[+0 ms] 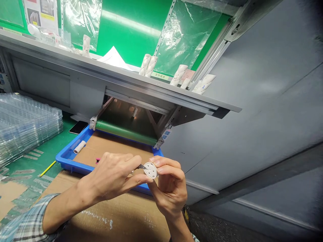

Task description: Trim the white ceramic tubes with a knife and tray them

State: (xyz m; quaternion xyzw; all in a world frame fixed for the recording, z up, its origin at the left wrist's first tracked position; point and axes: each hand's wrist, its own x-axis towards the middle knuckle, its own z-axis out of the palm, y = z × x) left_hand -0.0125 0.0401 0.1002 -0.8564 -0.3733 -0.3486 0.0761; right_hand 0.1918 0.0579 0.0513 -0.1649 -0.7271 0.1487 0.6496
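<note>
Right hand (174,193): pinching white perforated disc (150,170) | Left hand (111,174): gripping dark pointed tool (142,166), tip touching disc | Both: hovering above near edge of blue tray (73,166)

Dark pointed tool (141,166) in left hand (112,173), at round white piece (151,170) in right hand (171,183)

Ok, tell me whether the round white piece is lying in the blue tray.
No, the right hand holds the round white piece up between its thumb and fingers.
</note>
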